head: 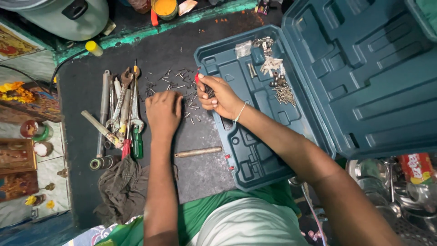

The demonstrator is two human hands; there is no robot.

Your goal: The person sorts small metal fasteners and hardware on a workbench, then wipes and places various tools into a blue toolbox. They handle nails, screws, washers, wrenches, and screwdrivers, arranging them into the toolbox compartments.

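Head view, looking straight down: the left hand (163,110) lies palm-down, fingers spread flat on a scatter of small nails and screws (182,86) on the dark mat (82,86); whether anything is pinched under it cannot be told. The right hand (218,96) hovers just right of it, at the near-left edge of the open teal tool case (255,159), fingers pinched tight on a small bunch of nails. Inside the case, farther right, sit more loose screws and fasteners (277,82). To the left of the left hand lies a row of wrenches and spanners (120,107), with a green-handled screwdriver (137,143) close by its wrist. A metal rod (198,151) lies near, between the forearms. A crumpled grey rag (123,187) sits at near left.
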